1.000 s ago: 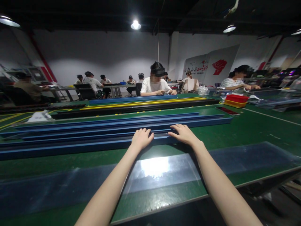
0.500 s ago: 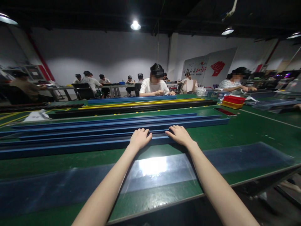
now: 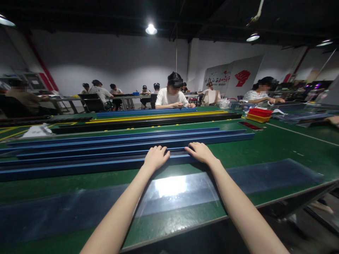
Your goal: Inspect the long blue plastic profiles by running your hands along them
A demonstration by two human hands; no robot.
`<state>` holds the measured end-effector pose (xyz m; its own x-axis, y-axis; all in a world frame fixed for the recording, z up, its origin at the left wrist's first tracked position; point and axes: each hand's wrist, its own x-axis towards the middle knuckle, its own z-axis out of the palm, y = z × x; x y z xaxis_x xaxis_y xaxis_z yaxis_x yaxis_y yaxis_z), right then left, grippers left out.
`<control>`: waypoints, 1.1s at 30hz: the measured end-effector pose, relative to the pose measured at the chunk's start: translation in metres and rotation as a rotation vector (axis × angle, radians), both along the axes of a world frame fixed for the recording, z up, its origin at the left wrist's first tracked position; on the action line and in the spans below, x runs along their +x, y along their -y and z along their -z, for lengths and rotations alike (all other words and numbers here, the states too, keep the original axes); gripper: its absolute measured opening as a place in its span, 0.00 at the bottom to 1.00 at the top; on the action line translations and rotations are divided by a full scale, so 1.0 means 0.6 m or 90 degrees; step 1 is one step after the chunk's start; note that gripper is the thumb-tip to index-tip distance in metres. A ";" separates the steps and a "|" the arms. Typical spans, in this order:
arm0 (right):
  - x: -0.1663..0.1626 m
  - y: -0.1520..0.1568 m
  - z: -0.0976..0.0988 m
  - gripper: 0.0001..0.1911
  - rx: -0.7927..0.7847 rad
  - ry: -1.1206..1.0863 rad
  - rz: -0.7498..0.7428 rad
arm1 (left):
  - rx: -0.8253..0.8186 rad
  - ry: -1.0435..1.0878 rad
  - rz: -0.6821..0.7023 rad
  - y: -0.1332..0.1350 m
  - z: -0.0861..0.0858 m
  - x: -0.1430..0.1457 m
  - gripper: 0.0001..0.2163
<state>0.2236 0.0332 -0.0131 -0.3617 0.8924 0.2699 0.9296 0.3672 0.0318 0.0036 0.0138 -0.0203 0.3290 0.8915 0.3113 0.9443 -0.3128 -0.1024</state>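
A long blue channel-shaped strip (image 3: 79, 168) lies lengthwise on the green table (image 3: 293, 141) in front of me. My left hand (image 3: 156, 157) grips it near its right part, fingers over the far edge and thumb pointing inward. A short way to the right, my right hand (image 3: 200, 152) grips the same strip, its thumb facing the left one. The fingertips of both hands are partly hidden behind the strip's edge. Between my forearms and the strip, a long clear plastic sheet (image 3: 267, 175) lies flat, with lamp glare on its middle.
Further blue strips (image 3: 227, 138) lie parallel just beyond. Behind them are a black strip (image 3: 127, 125) and a yellow strip (image 3: 159, 116). A phone (image 3: 250, 126) and red and yellow bins (image 3: 259, 114) stand right. A co-worker (image 3: 172, 97) sits opposite. The table's near edge (image 3: 182, 227) is close.
The view has shifted slightly, so most things sit a little further left. Both hands keep their hold on the blue strip, with scarcely any motion.
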 end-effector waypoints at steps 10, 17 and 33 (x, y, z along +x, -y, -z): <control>-0.002 -0.002 0.000 0.24 -0.009 0.010 -0.003 | 0.008 -0.002 0.005 -0.002 0.004 -0.002 0.20; -0.002 -0.001 0.000 0.23 -0.014 0.008 0.001 | 0.015 -0.002 0.006 -0.001 0.005 -0.002 0.20; -0.003 -0.001 -0.002 0.23 -0.020 0.016 0.008 | 0.010 -0.004 0.005 -0.002 0.005 -0.002 0.19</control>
<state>0.2219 0.0337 -0.0118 -0.3570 0.9048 0.2323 0.9331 0.3571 0.0434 0.0025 0.0149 -0.0233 0.3388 0.8835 0.3235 0.9408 -0.3191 -0.1139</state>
